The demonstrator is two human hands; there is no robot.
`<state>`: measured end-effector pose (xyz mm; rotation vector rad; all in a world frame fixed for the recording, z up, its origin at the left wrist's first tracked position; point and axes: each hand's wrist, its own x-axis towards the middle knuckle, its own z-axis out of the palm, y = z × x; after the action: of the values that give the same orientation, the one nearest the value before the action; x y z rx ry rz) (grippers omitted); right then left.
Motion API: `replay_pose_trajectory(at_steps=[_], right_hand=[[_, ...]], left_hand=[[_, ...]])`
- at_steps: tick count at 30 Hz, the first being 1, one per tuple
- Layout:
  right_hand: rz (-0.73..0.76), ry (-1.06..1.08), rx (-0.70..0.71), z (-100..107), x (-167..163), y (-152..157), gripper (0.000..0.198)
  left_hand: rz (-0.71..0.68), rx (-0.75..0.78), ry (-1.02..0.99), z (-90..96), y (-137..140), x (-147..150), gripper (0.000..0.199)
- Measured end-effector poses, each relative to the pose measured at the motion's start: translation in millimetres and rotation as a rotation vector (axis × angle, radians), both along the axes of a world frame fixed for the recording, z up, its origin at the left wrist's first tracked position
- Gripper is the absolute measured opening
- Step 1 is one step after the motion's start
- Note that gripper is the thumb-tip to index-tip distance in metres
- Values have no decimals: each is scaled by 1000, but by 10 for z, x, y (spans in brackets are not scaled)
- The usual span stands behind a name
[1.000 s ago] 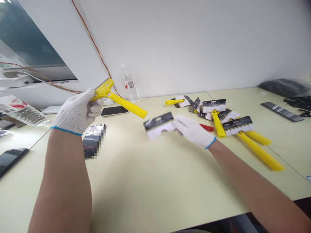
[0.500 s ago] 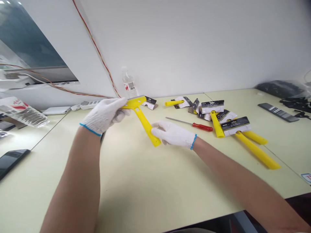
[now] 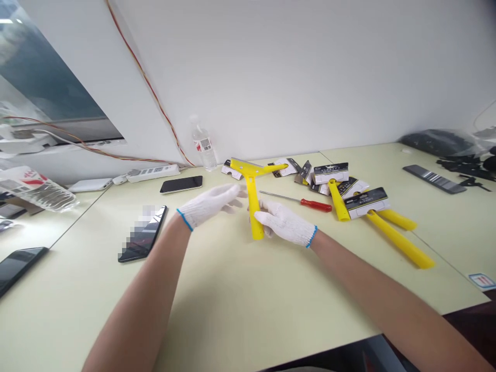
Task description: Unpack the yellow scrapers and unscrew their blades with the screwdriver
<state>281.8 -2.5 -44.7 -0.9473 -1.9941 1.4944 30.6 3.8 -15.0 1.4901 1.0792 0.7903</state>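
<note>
A yellow scraper (image 3: 252, 199) stands nearly upright above the table, its wide head at the top. My right hand (image 3: 284, 223), in a white knitted glove, grips the lower handle between thumb and fingers. Just left of the handle is my left hand (image 3: 215, 202), gloved the same way, with its fingers stretched out and holding nothing. Behind my right hand lies a screwdriver (image 3: 315, 205) with a red handle. Farther right, several more yellow scrapers (image 3: 401, 240) lie with black-and-white cards (image 3: 367, 202) around their heads.
Phones (image 3: 181, 184) lie on the left of the pale table (image 3: 248, 305). A water bottle (image 3: 204, 147) stands against the wall, beside a power strip (image 3: 153, 173). At right are a dark flat bar (image 3: 434, 179) and black parts with a plastic bag (image 3: 437, 142).
My left hand has let go of the scraper's head and moved lower. The scraper has turned more upright in my right hand. The view has shifted slightly, showing two phones on the left.
</note>
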Motion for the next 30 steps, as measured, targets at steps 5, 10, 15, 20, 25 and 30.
replay_pose_trajectory(at_steps=[5, 10, 15, 20, 25, 30], right_hand=[[20, -171, 116, 85, 20, 43, 39], [-491, -931, 652, 187, 544, 228, 41], [-449, -1319, 638, 73, 990, 365, 47], [-452, -1219, 560, -35, 965, 342, 38], [-521, -757, 523, -16, 880, 242, 30], [-411, -355, 486, -98, 682, 107, 37]], left_hand=[[13, -27, -182, -74, -5, 454, 56], [381, 128, 82, 142, -19, 236, 32], [511, 248, 359, 234, -69, 10, 29], [498, 221, 296, 125, -30, 38, 31], [482, 224, 266, 21, -6, 123, 37], [374, 208, 216, -104, -6, 262, 44]])
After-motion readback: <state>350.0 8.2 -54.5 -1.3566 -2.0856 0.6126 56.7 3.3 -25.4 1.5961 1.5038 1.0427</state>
